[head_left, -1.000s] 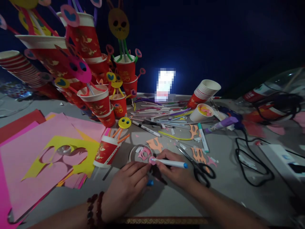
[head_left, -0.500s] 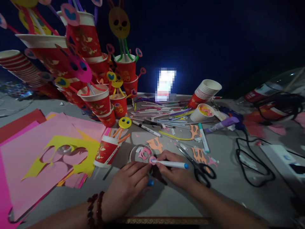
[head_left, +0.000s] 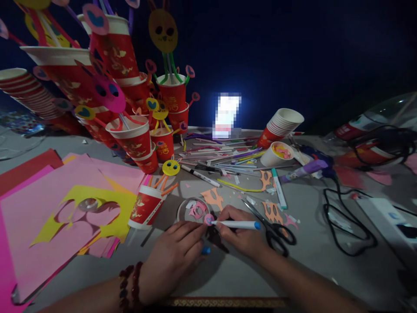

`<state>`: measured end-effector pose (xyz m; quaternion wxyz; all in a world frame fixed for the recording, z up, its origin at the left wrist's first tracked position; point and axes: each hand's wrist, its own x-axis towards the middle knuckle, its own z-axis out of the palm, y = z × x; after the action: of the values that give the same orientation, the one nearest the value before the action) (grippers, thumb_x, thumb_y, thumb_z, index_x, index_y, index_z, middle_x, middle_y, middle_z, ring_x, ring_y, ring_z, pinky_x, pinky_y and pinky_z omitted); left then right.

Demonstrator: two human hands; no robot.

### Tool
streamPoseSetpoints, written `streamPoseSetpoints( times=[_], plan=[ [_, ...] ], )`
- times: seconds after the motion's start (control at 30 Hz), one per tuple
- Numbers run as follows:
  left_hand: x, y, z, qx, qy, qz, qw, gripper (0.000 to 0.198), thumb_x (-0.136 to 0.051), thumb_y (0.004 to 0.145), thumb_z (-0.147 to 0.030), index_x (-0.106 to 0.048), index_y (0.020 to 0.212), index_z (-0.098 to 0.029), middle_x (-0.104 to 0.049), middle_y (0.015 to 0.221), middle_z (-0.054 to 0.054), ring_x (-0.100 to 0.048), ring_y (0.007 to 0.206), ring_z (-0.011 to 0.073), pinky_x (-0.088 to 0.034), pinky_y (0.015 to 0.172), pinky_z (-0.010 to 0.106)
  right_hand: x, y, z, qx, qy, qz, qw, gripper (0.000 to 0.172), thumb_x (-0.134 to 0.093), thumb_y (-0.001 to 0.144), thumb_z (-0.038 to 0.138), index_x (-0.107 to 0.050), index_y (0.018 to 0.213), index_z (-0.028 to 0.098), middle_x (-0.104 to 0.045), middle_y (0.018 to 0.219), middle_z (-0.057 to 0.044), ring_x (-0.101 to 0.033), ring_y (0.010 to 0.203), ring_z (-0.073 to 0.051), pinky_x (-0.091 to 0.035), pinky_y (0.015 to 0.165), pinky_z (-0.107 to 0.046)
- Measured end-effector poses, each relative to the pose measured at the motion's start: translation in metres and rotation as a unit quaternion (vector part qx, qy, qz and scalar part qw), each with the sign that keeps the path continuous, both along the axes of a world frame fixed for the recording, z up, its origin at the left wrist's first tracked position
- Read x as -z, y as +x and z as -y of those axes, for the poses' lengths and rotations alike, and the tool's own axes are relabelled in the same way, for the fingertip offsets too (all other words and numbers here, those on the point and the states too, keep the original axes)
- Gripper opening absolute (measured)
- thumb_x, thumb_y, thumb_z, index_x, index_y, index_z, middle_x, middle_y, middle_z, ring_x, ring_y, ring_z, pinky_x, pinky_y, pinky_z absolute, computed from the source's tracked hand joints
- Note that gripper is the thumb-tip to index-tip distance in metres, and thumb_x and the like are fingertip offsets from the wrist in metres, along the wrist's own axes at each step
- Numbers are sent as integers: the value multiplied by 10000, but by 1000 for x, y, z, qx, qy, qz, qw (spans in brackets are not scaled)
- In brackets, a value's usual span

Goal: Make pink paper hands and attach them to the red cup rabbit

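My right hand [head_left: 239, 230] is closed around a white marker with a blue end [head_left: 239, 224]. Its tip is at a small pink paper disc [head_left: 208, 219] bearing a bluish mark. At the disc's left edge, the fingertips of my left hand [head_left: 177, 250] are pressed together on it; the thumb is hidden. A blue marker cap [head_left: 206, 250] shows beside the left fingers. Just behind the disc is a clear round dish [head_left: 180, 211] with pink paper scraps [head_left: 197, 209]. Black-handled scissors [head_left: 273, 230] lie right of my right hand.
Red paper cups with paper faces [head_left: 130, 143] crowd the left back. Coloured paper sheets [head_left: 42, 217] cover the left side. Straws [head_left: 211, 152], orange paper cutouts [head_left: 213, 198] and a teal marker [head_left: 279, 189] lie farther back. A black cable [head_left: 325, 217] loops at right.
The marker and right hand have shifted slightly right, and the tip has drawn back toward the disc's right edge. More of the bluish mark shows on the disc. My left hand stays put.
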<state>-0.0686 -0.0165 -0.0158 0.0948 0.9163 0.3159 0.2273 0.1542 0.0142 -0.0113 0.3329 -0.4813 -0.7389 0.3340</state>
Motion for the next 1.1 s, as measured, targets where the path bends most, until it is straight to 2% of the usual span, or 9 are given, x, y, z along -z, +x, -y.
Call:
streamPoseSetpoints(
  times=[0.23, 0.4, 0.67, 1.1],
  plan=[
    [3, 0, 2, 2, -13, -5, 1000, 111, -551, 975, -220, -646, 951, -168, -694, 1260, 71, -620, 1151, 222, -528, 953, 404, 3, 1, -1, 18, -8, -11, 1000, 141, -545, 821, 218, -562, 681, 222, -616, 622, 25, -567, 547, -131, -419, 543, -227],
    [2, -1, 1, 3, -13, -3, 1000, 155, -523, 994, -236, -648, 940, -162, -692, 1269, 68, -623, 1152, 227, -530, 951, 402, 4, 2, -1, 29, -9, -13, 999, 129, -544, 827, 222, -558, 699, 225, -616, 623, 27, -563, 548, -133, -411, 535, -225],
    [2, 0, 1, 3, -17, 0, 1000, 131, -533, 987, -229, -643, 970, -160, -695, 1259, 73, -627, 1144, 228, -542, 952, 405, 2, 1, 0, 4, 6, -7, 1000, 123, -556, 820, 213, -576, 699, 219, -634, 630, 18, -585, 560, -137, -420, 555, -230],
    [0, 1, 0, -1, -4, 4, 1000, 185, -488, 1009, -236, -648, 951, -163, -708, 1239, 67, -646, 1112, 226, -544, 922, 396, 1, 1, 0, 15, -7, -3, 1000, 139, -540, 836, 226, -568, 700, 218, -621, 614, 22, -575, 535, -131, -408, 532, -221]
  ],
)
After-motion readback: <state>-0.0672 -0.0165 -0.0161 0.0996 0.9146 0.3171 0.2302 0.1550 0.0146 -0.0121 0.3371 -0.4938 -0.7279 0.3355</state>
